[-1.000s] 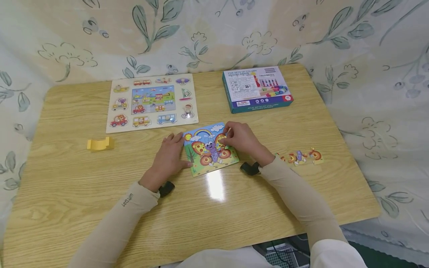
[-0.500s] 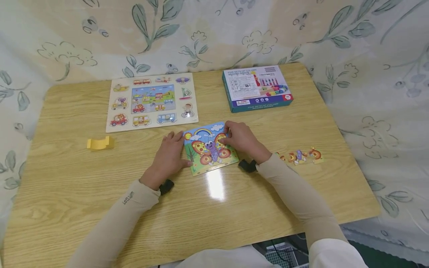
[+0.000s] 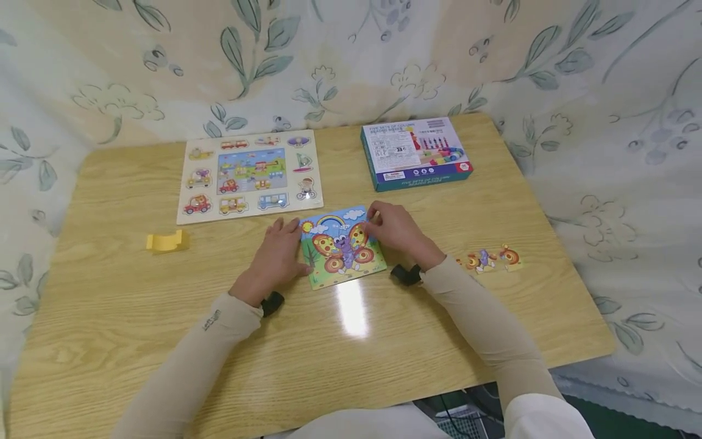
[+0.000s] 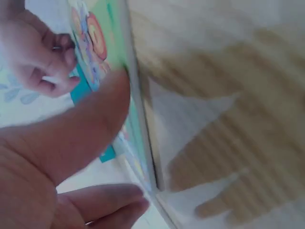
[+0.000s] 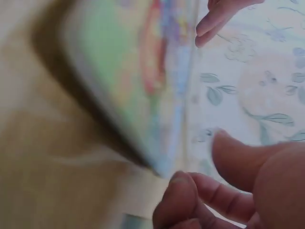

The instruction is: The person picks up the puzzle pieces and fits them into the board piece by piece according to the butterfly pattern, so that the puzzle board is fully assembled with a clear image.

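A small butterfly puzzle board [image 3: 343,247] lies on the table, its picture complete on the visible face. My left hand [image 3: 276,256] rests along its left side, fingers extended at the upper corner and thumb at the lower left. In the left wrist view the left thumb [image 4: 102,105] lies over the board's edge. My right hand [image 3: 397,228] is at the upper right corner. In the right wrist view the right hand [image 5: 228,191] has bent fingers by the corner and the thumb apart from them, nothing visible between.
Several loose picture pieces [image 3: 488,260] lie right of the right forearm. Behind are a vehicle peg puzzle [image 3: 205,160] and a beaded-boxes carton [image 3: 417,152]. A yellow curved block [image 3: 167,242] sits at left. A floral curtain [image 3: 351,61] hangs at the table's back edge.
The right thumb has drawn back off the butterfly's wing toward the board's right edge. The left hand stays in place, and the head view has tilted slightly.
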### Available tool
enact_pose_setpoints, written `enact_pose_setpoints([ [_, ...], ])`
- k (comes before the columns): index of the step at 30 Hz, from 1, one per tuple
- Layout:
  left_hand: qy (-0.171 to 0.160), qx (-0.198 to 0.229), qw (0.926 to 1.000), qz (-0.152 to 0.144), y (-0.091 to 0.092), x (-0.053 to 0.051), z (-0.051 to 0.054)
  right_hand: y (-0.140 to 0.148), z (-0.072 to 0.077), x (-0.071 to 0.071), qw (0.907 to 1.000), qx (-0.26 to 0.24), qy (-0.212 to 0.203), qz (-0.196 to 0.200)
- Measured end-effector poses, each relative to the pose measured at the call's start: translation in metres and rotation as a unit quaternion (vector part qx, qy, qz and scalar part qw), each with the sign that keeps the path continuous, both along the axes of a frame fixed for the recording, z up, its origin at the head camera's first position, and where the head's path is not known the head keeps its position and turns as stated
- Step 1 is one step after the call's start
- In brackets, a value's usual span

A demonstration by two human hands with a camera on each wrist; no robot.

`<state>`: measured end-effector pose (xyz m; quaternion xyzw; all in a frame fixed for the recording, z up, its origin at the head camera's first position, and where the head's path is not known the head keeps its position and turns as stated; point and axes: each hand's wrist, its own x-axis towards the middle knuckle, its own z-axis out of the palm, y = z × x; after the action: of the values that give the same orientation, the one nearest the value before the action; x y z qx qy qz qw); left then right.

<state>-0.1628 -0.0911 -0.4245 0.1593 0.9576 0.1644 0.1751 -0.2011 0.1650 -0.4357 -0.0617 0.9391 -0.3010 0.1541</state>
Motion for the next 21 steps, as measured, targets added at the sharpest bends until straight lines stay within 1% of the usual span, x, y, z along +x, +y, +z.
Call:
enact_pose_setpoints([
  [1, 0.007, 0.002, 1.0000, 0.001, 0.000, -0.001, 0.001, 0.000, 0.003, 0.000, 0.9998, -0.004, 0.021, -0.004],
  [2, 0.019, 0.008, 0.9998, 0.005, 0.000, -0.002, 0.003, -0.001, 0.006, -0.001, 0.9985, -0.009, 0.053, -0.005],
  [3, 0.036, 0.017, 0.9991, 0.014, -0.001, -0.004, 0.006, -0.002, 0.010, -0.002, 0.9956, -0.014, 0.093, -0.005],
  [4, 0.061, 0.027, 0.9974, 0.026, 0.000, -0.006, 0.009, -0.004, 0.015, -0.004, 0.9902, -0.011, 0.139, -0.003],
  [5, 0.093, 0.041, 0.9941, 0.040, 0.000, -0.008, 0.013, -0.005, 0.021, -0.006, 0.9820, -0.005, 0.189, 0.000],
  [7, 0.147, 0.068, 0.9842, 0.072, 0.002, -0.011, 0.022, -0.010, 0.033, -0.010, 0.9623, 0.021, 0.271, 0.004],
  [8, 0.173, 0.081, 0.9780, 0.085, 0.004, -0.013, 0.027, -0.012, 0.039, -0.012, 0.9546, 0.037, 0.296, 0.003],
  [9, 0.194, 0.087, 0.9724, 0.095, 0.006, -0.014, 0.031, -0.014, 0.045, -0.014, 0.9505, 0.056, 0.306, 0.001],
  [10, 0.209, 0.088, 0.9686, 0.101, 0.009, -0.015, 0.036, -0.016, 0.049, -0.016, 0.9484, 0.078, 0.307, 0.000],
  [11, 0.214, 0.084, 0.9672, 0.107, 0.011, -0.016, 0.040, -0.018, 0.053, -0.017, 0.9502, 0.096, 0.296, 0.000],
  [12, 0.213, 0.077, 0.9676, 0.112, 0.014, -0.016, 0.043, -0.020, 0.056, -0.017, 0.9533, 0.113, 0.280, 0.001],
  [15, 0.195, 0.050, 0.9723, 0.118, 0.020, -0.016, 0.051, -0.026, 0.059, -0.019, 0.9601, 0.157, 0.231, 0.008],
  [17, 0.178, 0.033, 0.9757, 0.123, 0.023, -0.018, 0.053, -0.029, 0.059, -0.020, 0.9640, 0.168, 0.206, 0.012],
  [21, 0.150, 0.022, 0.9800, 0.129, 0.027, -0.024, 0.053, -0.032, 0.057, -0.023, 0.9674, 0.174, 0.184, 0.012],
])
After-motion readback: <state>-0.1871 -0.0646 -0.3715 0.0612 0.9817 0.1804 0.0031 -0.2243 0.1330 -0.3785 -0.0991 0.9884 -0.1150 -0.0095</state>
